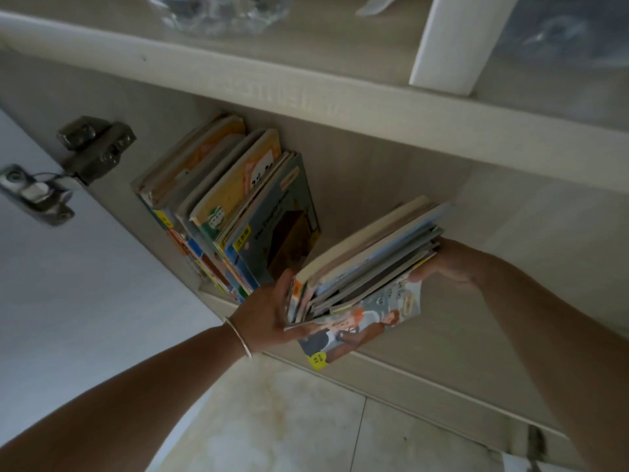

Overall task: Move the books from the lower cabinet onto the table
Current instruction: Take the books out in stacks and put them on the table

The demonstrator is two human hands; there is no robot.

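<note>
A person's left hand and right hand press a bundle of books between them, each grip closed on it, keeping the bundle together inside the lower cabinet.

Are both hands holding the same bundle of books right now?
Yes, the left hand presses one end of the bundle of books and the right hand supports its far side.

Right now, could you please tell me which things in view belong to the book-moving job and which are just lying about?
Part of the job:
- bundle of books clamped between left hand and right hand
- leaning books on the cabinet shelf

Just lying about:
- clear plastic on the upper shelf
- door hinge
</note>
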